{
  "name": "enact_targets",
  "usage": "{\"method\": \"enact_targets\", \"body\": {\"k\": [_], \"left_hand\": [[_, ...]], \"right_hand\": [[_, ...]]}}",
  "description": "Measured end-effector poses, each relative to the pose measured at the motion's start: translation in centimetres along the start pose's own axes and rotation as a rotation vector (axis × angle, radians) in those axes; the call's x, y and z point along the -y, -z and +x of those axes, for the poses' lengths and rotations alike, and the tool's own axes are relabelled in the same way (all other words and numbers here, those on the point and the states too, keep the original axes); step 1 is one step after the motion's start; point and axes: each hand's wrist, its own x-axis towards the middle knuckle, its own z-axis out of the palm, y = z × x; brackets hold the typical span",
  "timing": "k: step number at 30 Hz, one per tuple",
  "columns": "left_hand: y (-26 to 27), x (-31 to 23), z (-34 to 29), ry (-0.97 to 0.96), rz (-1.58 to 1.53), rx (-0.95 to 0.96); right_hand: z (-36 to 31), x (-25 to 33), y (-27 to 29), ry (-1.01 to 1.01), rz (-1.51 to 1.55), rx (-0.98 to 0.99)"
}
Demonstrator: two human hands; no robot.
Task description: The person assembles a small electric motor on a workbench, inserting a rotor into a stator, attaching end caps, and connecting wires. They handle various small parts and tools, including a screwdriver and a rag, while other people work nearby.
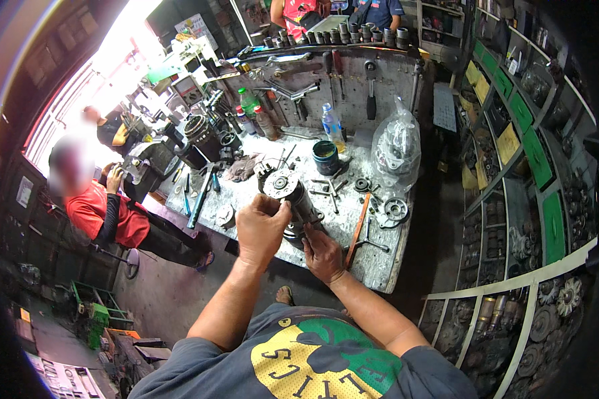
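Main part: metal cylinder, standing at a tilt on the worktop, near front edge, mid-view
Left grip: left hand at cylinder's upper end, fingers curled; can't tell if anything's pinched
Right grip: right hand clamped on cylinder's lower side, 5 o'clock
Around cylinder: dark tub 1 o'clock; clear-bagged metal part 2 o'clock; orange strip 4 o'clock; hammer 9 o'clock; rag 10 o'clock
Bottles: 3 grouped, 11 o'clock, incl. green-capped 1
Co-worker: red shirt, 9 o'clock, off worktop
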Motion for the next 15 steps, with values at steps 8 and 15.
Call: {"method": "enact_targets", "body": {"k": [8, 15], "left_hand": [[1.4, -2.1, 0.4, -0.260, 0.610, 0.055], [0.8, -2.4, 0.3, -0.244, 0.630, 0.063]], "right_hand": [[0.3, 0.4, 0.4, -0.025, -0.007, 0.032], [0.2, 0.9, 0.5, -0.022, -0.010, 0.010]]}}
